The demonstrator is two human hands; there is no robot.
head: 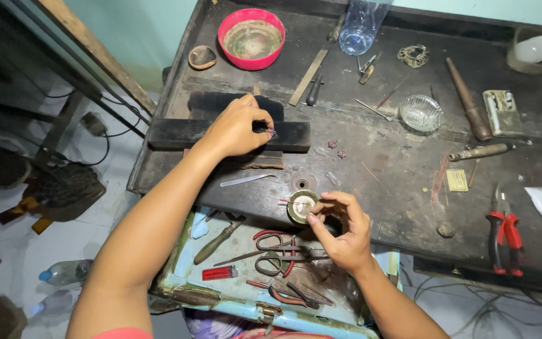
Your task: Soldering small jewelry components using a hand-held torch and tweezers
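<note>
Head view: left hand (236, 129) pinched narrow on tiny bead (271, 132) against black block (221, 134); right hand (340, 229) closed on small round tin (302, 205) at worktop (396, 169) edge. Bead probably light, hard, easily dropped, best nipped by fingertips. Two more beads (337, 149) nearby, pliers (504, 232) well apart.

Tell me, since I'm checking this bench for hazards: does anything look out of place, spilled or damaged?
Mostly a worn, cluttered dark workbench. The clear plastic bottle lies on its side at the back, and the red-handled pliers rest near the front edge. Nothing looks spilled.
</note>
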